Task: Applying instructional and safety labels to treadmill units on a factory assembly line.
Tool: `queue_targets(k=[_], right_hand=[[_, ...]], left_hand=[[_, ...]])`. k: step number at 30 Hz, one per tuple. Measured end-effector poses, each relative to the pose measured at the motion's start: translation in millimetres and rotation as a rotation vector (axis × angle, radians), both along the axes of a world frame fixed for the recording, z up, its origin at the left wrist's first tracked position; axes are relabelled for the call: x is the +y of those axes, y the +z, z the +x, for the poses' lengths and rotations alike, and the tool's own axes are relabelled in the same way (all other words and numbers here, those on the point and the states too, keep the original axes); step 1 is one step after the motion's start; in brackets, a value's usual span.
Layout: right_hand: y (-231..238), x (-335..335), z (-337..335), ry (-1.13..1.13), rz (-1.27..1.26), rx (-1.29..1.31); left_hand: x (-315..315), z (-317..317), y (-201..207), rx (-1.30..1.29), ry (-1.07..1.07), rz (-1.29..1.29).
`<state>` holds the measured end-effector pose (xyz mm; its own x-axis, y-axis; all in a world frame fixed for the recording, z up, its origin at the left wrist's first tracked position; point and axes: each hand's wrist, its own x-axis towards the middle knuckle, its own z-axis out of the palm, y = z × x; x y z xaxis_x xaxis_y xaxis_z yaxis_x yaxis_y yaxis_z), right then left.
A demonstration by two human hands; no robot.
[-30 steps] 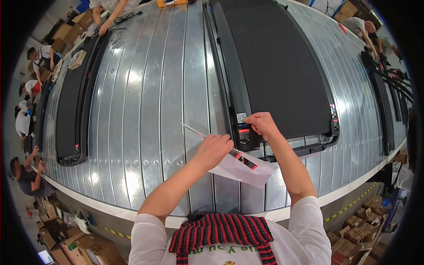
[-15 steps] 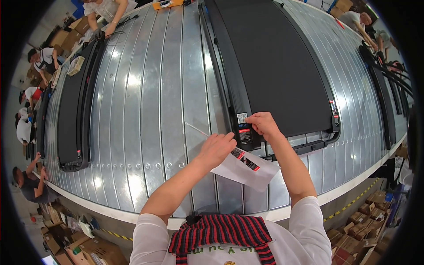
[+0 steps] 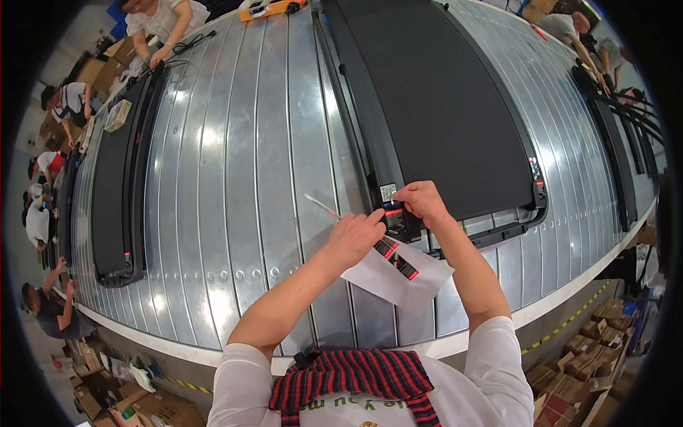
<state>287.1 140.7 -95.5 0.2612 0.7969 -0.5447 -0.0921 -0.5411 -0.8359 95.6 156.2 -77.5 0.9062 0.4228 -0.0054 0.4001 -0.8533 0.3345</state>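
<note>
A black treadmill deck [image 3: 455,107] lies on the metal-topped table in front of me. On its near left corner are a square QR-code sticker [image 3: 388,193] and a red-and-black warning label [image 3: 394,219]. My right hand [image 3: 423,202] is closed in a pinch at the right edge of the QR-code sticker; what is between the fingertips is hidden. My left hand [image 3: 356,237] is closed on a white sticker sheet [image 3: 384,281] bearing red-and-black labels [image 3: 402,267], and its fingertips reach the warning label. A thin pale strip [image 3: 321,205] sticks out beyond the left hand.
Another black deck [image 3: 114,213] lies to the left, with a small box [image 3: 117,115] on it. Long black parts [image 3: 615,164] lie at the right. An orange item [image 3: 262,10] is at the far edge. Several people work around the table; cardboard boxes [image 3: 569,363] stand below.
My right fingertips have shifted slightly lower and left along the QR-code sticker, covering more of the print below it. My left hand stays nearly in place with the sheet.
</note>
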Motion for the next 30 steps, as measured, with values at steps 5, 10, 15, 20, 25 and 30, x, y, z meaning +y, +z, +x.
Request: queue_targets(k=[5,10,15,20,25,30], right_hand=[[-2,1,-3,-0.01,-0.008,-0.049],[-13,1,-1,-0.007,0.056,-0.147],[-10,-3,-13,0.122,0.146,-0.628],[22,-7,-27,0.416,0.199,-1.294],[-38,-38,-27,0.543,0.833,-1.504],[-38,-32,-36,0.484,0.626,-1.542]], left_hand=[[7,9,-9,-0.015,-0.031,-0.022],[9,17,-9,0.05,-0.033,-0.009],[5,22,-1,0.14,-0.004,-0.016],[-1,15,-2,0.148,0.03,-0.026],[1,-44,11,0.25,0.004,-0.23],[-26,-162,95,-0.083,0.622,-1.115]])
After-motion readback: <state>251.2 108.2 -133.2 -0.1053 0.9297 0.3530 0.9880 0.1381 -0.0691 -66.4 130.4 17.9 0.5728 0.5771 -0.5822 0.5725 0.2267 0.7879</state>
